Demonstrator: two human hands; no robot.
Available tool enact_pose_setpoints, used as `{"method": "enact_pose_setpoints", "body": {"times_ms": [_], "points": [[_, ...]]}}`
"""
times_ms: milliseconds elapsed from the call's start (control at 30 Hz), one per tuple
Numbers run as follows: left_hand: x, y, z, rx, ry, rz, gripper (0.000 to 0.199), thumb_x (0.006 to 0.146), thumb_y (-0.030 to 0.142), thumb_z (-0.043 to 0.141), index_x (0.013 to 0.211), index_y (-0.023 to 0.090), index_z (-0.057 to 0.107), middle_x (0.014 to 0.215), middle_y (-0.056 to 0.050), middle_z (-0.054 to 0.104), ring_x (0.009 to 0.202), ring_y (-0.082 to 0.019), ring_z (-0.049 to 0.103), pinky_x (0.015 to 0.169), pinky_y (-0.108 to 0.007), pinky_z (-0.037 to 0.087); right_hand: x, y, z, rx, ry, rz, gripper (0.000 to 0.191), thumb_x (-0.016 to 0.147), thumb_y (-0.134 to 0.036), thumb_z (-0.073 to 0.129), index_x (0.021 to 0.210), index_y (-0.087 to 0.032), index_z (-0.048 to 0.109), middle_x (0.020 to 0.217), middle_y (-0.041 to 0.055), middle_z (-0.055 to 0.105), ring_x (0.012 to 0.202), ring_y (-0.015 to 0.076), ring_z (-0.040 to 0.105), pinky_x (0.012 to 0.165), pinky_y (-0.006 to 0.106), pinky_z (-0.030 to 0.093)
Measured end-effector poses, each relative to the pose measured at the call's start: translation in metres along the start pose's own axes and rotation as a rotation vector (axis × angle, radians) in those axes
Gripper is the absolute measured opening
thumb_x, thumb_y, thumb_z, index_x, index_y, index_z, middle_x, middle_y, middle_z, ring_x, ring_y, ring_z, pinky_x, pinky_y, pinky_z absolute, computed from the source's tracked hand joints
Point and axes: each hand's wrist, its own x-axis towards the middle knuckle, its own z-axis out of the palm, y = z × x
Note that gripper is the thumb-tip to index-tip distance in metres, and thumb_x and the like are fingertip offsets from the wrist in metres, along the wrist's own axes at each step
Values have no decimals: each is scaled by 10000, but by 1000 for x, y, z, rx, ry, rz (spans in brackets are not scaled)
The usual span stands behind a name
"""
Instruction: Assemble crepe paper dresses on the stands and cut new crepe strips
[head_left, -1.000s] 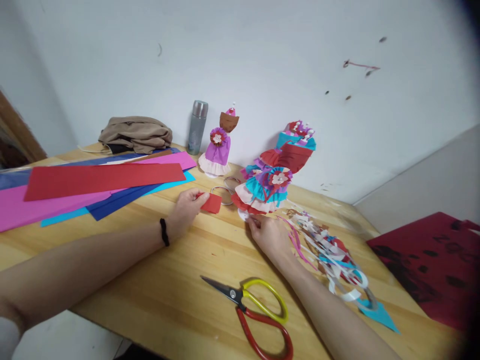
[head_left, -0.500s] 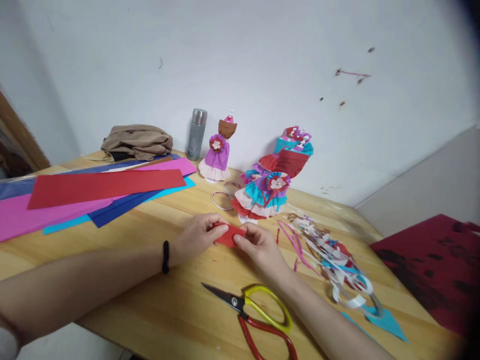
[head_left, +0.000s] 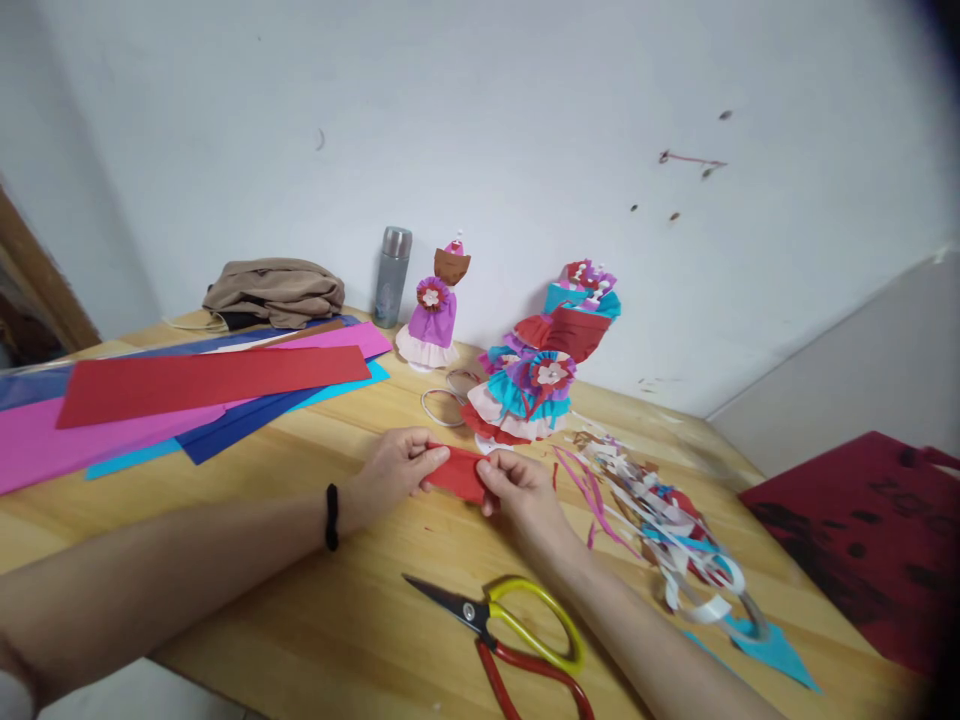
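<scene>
Between my two hands a small piece of red crepe paper (head_left: 459, 474) is stretched just above the table. My left hand (head_left: 401, 468) pinches its left end between thumb and fingers. On the right end, my right hand (head_left: 517, 492) grips it the same way. Scissors (head_left: 480, 612) with one yellow and one red handle lie partly open on the wood, nearer to me than the hands. Behind the paper stand ruffled paper dress figures: a tiered blue, pink and red one (head_left: 525, 395) and a smaller purple one (head_left: 433, 315).
Long strips of coloured paper (head_left: 217, 380) lie at the left, with a brown cloth (head_left: 274, 290) behind. A steel flask (head_left: 392, 278) stands by the wall. Looped bands (head_left: 444, 405) lie near the figures. Paper scraps (head_left: 675, 530) and a dark red bag (head_left: 847, 540) are at the right.
My hands have drawn slightly apart, and more of the red crepe paper shows between them. The other things lie as before; the view has shifted a little.
</scene>
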Motion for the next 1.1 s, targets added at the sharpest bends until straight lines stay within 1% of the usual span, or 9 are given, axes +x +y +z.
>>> {"method": "enact_pose_setpoints", "body": {"times_ms": [100,233,433,500,567,700,767,867,1100], "points": [[1,-2,-1,15,25,8,256,798,370,521,629,184,473,486,61,466,432,-73,412,447,-197,297,-2,-11,-5,-154,44,-108,505,809,-628,590,555,-200,504,460,-28,488,432,99,401,463,245,273],[3,-6,-1,8,32,-5,263,791,410,507,649,195,457,502,64,440,442,-82,399,446,-210,284,-11,-47,-20,-365,237,-386,471,845,-525,574,517,-201,482,463,-44,389,451,97,348,469,252,255],[2,-7,0,19,0,82,313,785,441,508,611,198,418,544,72,319,511,-81,303,498,-229,239,-6,-116,-59,-349,642,-611,346,842,-364,617,546,-209,528,484,-39,434,461,107,387,462,256,304],[2,-7,0,38,-1,85,315,784,442,513,610,195,422,564,69,299,534,-84,283,512,-239,218,7,-139,-73,-357,690,-637,286,821,-349,638,584,-207,563,513,-34,473,497,114,436,492,258,350],[2,-8,0,46,-11,69,320,778,450,512,608,198,413,572,67,289,546,-89,279,520,-247,204,25,-159,-85,-424,669,-624,138,795,-336,650,784,-201,675,592,-22,548,531,124,477,508,264,374],[3,-9,1,38,-40,39,335,767,473,504,605,205,384,574,66,277,553,-92,271,526,-252,198,60,-183,-101,-700,540,-601,297,794,-362,634,1033,-205,714,647,-4,601,561,145,517,578,304,422],[4,-9,1,30,-43,26,339,765,481,501,609,206,379,577,67,275,555,-93,266,528,-250,201,75,-187,-105,-853,475,-583,276,795,-372,623,983,-203,735,705,29,652,611,167,559,628,326,441],[5,-10,1,14,-43,11,352,757,499,509,613,203,385,582,63,289,567,-97,283,537,-248,215,89,-190,-108,-974,365,-527,185,779,-338,602,765,-200,725,734,56,691,641,187,593,641,329,442],[6,-11,0,0,-61,7,338,771,487,520,643,183,444,597,49,356,591,-107,340,563,-241,253,98,-202,-106,-887,296,-444,193,729,-305,650,577,-187,651,512,-12,549,504,121,454,518,280,326]]}}
